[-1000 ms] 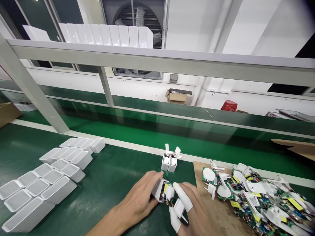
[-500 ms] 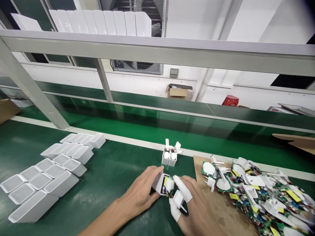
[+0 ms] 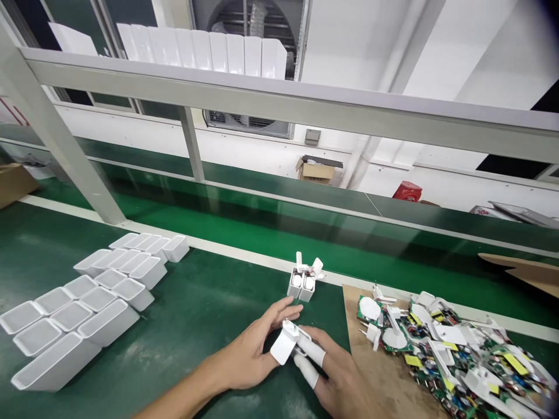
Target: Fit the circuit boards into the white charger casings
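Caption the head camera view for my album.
Left hand and right hand at a white part, between white open cases and heaped circuit boards.

dark window panes (image 3: 133, 13) and a large fan (image 3: 233, 16) break the white wall (image 3: 349, 49) behind a green workbench (image 3: 209, 297)

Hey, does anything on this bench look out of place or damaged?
Nothing looks spilled or clearly damaged. The circuit boards lie jumbled over the cardboard, untidy compared with the white cases lined up at left. White pieces on the two filled cases stick up at odd angles, looking unclosed.
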`<state>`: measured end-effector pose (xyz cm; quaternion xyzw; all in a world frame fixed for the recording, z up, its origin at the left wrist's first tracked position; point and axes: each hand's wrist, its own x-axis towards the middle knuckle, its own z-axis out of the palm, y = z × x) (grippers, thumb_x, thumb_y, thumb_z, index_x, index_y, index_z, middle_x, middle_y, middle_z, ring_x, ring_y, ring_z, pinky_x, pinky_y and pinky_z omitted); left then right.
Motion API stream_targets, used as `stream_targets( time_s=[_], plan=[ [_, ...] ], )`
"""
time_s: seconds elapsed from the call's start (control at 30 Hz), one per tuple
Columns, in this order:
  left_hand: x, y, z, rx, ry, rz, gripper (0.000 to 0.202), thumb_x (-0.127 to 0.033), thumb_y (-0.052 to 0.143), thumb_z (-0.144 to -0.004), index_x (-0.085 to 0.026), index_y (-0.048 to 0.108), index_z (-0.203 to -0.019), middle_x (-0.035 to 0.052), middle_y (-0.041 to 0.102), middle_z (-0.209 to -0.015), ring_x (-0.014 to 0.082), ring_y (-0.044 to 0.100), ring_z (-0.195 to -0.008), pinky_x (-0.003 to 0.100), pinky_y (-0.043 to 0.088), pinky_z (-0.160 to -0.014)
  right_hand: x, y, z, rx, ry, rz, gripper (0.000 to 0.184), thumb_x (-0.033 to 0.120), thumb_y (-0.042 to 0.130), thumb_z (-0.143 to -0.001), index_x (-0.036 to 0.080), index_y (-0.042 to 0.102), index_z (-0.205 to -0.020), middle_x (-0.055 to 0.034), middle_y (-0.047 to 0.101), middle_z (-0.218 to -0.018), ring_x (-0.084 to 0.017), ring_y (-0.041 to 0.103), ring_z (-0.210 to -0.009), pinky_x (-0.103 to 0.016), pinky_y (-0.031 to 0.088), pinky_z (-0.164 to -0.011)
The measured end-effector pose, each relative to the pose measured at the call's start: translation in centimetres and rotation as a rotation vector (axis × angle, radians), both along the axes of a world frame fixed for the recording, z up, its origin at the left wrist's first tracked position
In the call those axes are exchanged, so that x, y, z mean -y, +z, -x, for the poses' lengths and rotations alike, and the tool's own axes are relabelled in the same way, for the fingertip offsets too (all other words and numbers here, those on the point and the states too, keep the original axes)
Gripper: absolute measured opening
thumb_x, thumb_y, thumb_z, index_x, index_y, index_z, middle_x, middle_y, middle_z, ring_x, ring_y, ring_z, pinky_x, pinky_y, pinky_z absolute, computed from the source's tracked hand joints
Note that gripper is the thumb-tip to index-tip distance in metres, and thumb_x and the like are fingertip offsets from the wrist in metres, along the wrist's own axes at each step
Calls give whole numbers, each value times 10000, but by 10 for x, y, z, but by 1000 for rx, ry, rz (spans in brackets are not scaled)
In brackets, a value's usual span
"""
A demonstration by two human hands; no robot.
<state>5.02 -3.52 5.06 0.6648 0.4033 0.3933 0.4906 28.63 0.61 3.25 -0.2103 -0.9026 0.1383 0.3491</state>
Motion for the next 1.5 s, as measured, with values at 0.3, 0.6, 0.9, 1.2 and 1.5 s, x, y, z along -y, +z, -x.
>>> stream_targets(
  time_s=[0.3,0.6,0.9,1.2,1.5],
  plan=[
    [5,4,3,-210,153,-286,1094,-370,867,-842,-344,145,-1662,152,446,-1622,370,505,-1439,564,435,-1195,2,10,4,-82,-19,-24,445,84,525,-1006,253,551,-1417,-129,692,-1317,-223,742,-1139,-316,659,-921],
    [-2,1,6,-229,239,-216,495,-196,667,-938,-275,426,-1363,45,669,-1130,217,687,-994,374,574,-956,3,1,13,0,-59,111,482,81,478,-1014,226,506,-1473,-120,680,-1231,-220,727,-1063,-350,638,-927],
    [-5,5,8,-199,208,-193,456,-148,660,-931,-290,449,-1309,10,640,-1056,187,658,-922,357,575,-897,2,-4,9,-76,-10,191,494,84,523,-1007,269,513,-1465,-119,668,-1281,-210,705,-1108,-334,604,-962],
    [6,-5,-13,-235,239,-479,1039,-231,863,-846,-369,197,-1631,120,534,-1443,328,589,-1302,512,531,-1114,7,1,23,-681,14,1378,427,544,757,-892,203,756,-1149,-105,790,-1018,-298,769,-889,-477,633,-854],
    [10,2,-24,-338,301,-729,822,-70,651,-920,-251,258,-1619,164,575,-1404,327,557,-1292,490,535,-1070,14,8,28,-742,-3,1385,441,575,781,-870,207,788,-1111,-113,805,-1069,-323,773,-985,-508,607,-962]
  ],
)
